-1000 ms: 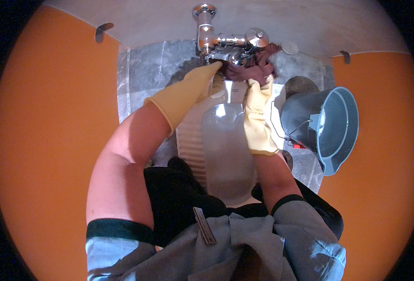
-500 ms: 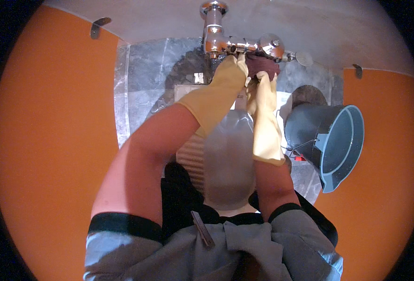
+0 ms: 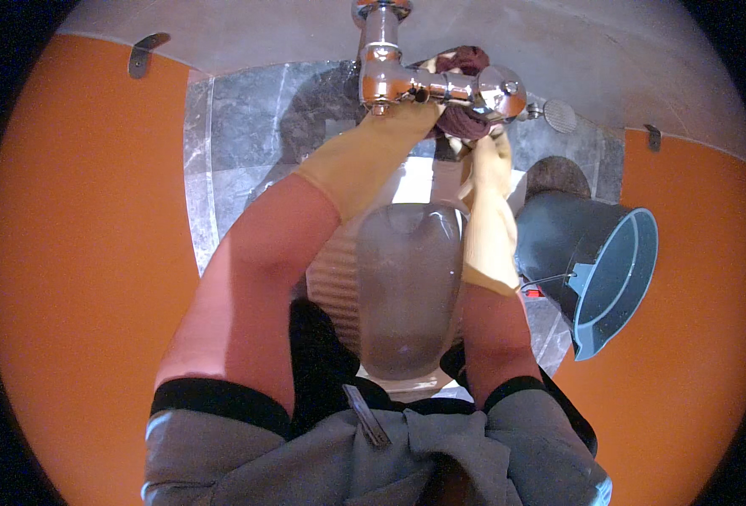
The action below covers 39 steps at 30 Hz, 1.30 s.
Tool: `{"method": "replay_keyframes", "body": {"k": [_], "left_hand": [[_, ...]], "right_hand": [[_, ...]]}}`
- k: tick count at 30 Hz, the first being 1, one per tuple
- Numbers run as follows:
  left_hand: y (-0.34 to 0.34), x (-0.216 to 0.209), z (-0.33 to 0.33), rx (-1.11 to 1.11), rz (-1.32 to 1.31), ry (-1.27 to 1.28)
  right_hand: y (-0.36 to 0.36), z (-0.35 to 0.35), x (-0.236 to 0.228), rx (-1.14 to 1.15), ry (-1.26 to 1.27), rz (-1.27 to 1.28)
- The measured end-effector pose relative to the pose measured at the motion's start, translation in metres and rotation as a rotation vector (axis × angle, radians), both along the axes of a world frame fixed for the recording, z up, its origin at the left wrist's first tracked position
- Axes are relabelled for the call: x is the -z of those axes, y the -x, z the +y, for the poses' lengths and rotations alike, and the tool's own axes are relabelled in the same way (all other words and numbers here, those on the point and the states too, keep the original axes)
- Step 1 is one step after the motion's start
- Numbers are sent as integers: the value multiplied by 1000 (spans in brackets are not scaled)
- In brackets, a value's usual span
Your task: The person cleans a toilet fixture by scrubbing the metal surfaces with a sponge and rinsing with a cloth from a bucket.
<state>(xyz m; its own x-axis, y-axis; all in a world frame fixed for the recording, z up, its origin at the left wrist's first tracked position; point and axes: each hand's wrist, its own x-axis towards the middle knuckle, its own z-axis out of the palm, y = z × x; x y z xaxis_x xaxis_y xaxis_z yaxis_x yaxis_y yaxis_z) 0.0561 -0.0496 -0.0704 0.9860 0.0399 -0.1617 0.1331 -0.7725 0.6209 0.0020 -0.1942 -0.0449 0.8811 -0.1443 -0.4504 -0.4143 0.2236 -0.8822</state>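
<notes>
A dark maroon cloth (image 3: 464, 123) is looped behind the chrome flush valve pipe (image 3: 440, 86), showing above and below it. My left hand (image 3: 408, 118), in a pale yellow rubber glove, reaches under and behind the pipe. Its fingertips show beyond the pipe beside the upper part of the cloth, and the pipe hides the rest of its grip. On the near side my right hand (image 3: 489, 160), gloved alike, is closed on the lower end of the cloth. Directly below the hands is a squat toilet (image 3: 411, 287) with a ribbed side, between my legs.
A grey-blue bucket (image 3: 588, 270) stands on the tiled floor to the right, a red item (image 3: 532, 293) beside it. Orange partitions (image 3: 94, 253) close in both sides. A round chrome knob (image 3: 502, 91) and a small disc-shaped fitting (image 3: 560, 116) extend right from the pipe.
My left hand has moved behind the pipe, and the cloth now shows above the pipe as well as below. My right hand has shifted slightly right. The view has moved a little.
</notes>
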Motion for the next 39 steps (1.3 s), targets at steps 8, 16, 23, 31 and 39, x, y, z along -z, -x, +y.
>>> {"method": "replay_keyframes", "body": {"k": [8,16,23,31,39], "left_hand": [[74,-23,-43,-431,-188,98],[41,-20,7,-81,328,17],[46,18,8,168,238,-260],[76,53,-14,247,391,-136],[116,18,-31,411,-60,226]], "right_hand": [[-67,-44,57,-69,582,-92],[22,4,52,207,-105,-231],[10,16,83,-102,847,-662],[9,-6,119,-76,865,-582],[51,-86,5,-296,-288,401]]}}
